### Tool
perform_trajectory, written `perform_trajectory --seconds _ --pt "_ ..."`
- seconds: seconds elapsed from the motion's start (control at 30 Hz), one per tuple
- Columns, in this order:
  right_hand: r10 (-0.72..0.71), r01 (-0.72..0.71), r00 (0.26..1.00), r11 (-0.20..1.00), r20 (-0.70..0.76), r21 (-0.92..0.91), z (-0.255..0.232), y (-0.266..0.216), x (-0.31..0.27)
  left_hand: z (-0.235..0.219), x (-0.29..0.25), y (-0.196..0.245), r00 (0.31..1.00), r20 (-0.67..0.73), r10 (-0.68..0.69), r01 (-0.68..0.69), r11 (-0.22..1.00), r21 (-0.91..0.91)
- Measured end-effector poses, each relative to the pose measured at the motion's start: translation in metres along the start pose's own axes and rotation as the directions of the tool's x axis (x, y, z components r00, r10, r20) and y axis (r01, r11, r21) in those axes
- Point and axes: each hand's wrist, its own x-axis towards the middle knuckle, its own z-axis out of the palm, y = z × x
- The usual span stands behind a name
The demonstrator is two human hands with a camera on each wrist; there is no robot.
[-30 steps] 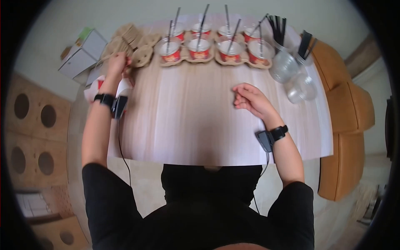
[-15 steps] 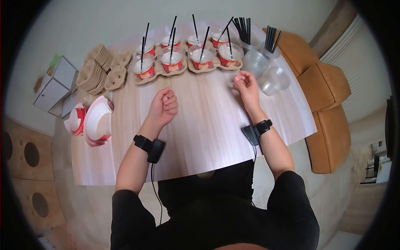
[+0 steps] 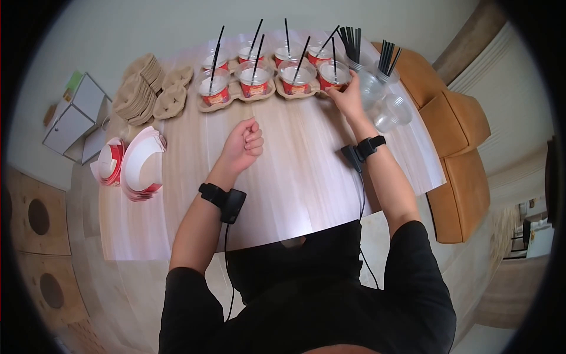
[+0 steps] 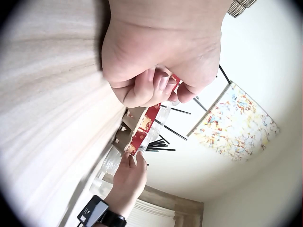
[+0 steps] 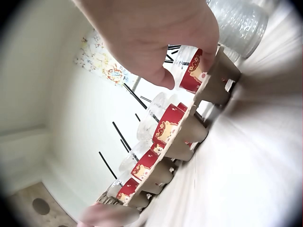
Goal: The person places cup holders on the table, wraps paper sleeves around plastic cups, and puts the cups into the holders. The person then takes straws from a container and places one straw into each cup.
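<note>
Clear plastic cups with red printed sleeves and black straws stand in pulp cup carriers [image 3: 236,99] across the back of the table. My right hand [image 3: 349,101] grips the front-right cup [image 3: 332,76], thumb on its near side and fingers round its right side. In the right wrist view that cup [image 5: 193,75] sits at the carrier's end, partly covered by the hand. My left hand [image 3: 243,146] is idle over the middle of the table, fingers loosely curled and holding nothing. From the left wrist view, the left fingers [image 4: 144,90] overlap the distant cups.
Nested empty carriers [image 3: 135,97] stand back left, with stacks of red-and-white paper sleeves [image 3: 141,168] in front. Clear cups [image 3: 394,113] lie at the right beside containers of black straws [image 3: 386,57]. A tan sofa [image 3: 454,118] adjoins the table's right side.
My left hand has come away from the stacked carriers at the left to the table's middle. My right hand has moved forward and taken hold of the front-right cup.
</note>
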Motion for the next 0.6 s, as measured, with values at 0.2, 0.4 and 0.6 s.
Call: perform_trajectory --seconds 0.2,0.4,0.6 --pt "0.000 0.009 0.999 0.966 0.035 -0.257 -0.002 -0.001 0.018 0.003 0.001 -0.004 0.999 -0.029 -0.017 0.021 0.991 0.134" --pt "-0.032 0.043 0.999 0.934 0.037 -0.353 -0.008 -0.005 0.015 0.008 0.004 -0.007 0.999 -0.032 -0.006 0.011 0.988 0.155" --pt "-0.178 0.151 0.984 0.888 -0.023 -0.434 -0.003 -0.021 0.011 0.010 0.004 -0.007 0.999 -0.040 0.002 0.004 0.988 0.157"
